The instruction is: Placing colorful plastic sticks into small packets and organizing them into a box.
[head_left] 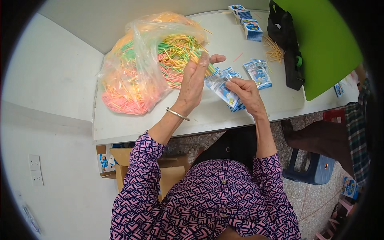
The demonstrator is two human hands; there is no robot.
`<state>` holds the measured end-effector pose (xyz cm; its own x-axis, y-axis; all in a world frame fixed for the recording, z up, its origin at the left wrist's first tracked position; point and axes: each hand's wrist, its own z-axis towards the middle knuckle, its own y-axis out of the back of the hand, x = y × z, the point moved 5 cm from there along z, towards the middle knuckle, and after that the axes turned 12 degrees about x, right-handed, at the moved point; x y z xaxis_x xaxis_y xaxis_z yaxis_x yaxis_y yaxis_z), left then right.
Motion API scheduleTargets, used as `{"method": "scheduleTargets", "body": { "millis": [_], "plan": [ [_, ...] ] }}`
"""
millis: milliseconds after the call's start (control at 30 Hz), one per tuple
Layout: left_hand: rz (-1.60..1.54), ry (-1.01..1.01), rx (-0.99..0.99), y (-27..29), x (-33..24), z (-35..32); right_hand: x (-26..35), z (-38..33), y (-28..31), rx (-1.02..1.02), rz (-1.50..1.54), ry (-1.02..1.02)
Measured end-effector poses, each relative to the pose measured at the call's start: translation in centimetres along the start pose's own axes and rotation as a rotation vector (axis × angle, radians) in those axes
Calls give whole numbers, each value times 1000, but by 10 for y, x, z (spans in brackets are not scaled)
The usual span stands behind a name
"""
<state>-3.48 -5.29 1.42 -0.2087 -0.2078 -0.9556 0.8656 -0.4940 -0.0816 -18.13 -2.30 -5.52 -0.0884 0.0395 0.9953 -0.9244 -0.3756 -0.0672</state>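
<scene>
My left hand [193, 82] is closed round a small bundle of thin coloured sticks [210, 70], its thumb pressed over them. The ends of the sticks point towards the mouth of a small clear-and-blue packet [221, 89]. Whether they reach inside it I cannot tell. Between thumb and fingers, my right hand [247, 95] pinches that packet. Under it lie more blue-striped packets [237, 107] on the white table [132, 129]. Left of my hands sits a large clear plastic bag [140, 44], open and heaped with pink, yellow, green and orange sticks [176, 50].
Further right lie flat packets [258, 74], stacked blue packets [253, 30], loose yellow sticks [273, 50] and a black tape dispenser [294, 70] beside a green panel [328, 48]. Below are a cardboard box [172, 180] and a blue stool [310, 167]. Another person's leg [320, 134] shows at right.
</scene>
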Motion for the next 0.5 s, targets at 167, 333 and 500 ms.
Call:
{"method": "scheduleTargets", "body": {
  "millis": [167,333,500],
  "plan": [
    [100,-12,100,-6,-7,3,1,0,1,-25,-47,74],
    [-43,11,25,-1,4,-1,1,-2,0,-53,24,79],
    [20,18,69,-10,7,-5,2,-5,-3,-21,111,109]
  ]
}}
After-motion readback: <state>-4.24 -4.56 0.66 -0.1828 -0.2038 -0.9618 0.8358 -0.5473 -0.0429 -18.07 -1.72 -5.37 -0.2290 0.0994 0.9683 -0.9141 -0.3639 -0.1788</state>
